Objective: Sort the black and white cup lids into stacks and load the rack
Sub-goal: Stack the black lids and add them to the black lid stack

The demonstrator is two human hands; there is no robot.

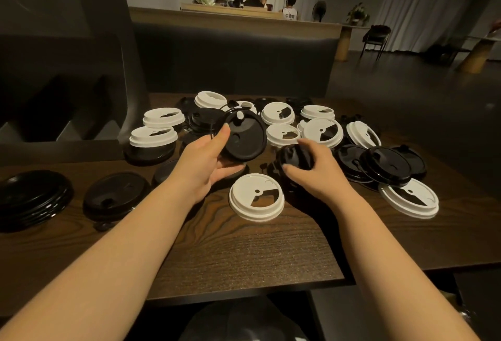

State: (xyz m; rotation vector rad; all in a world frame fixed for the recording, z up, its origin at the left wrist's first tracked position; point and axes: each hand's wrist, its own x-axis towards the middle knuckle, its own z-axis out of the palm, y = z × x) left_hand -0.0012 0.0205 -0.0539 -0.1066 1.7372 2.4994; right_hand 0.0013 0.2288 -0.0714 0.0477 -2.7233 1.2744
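item: black lid, tilted, mid-table, pinched in my left hand. right hand fingers curled round second black lid. advice: nest rims squarely; stack waits at left edge.

A dim café or restaurant. A padded bench seat backs the wooden table, whose far edge is heaped with takeaway cup lids. Beyond it, people sit at another table.

Left hand grips a tilted black lid above the wooden table. Right hand curls over another black lid (blurred). White lid lies between the wrists.
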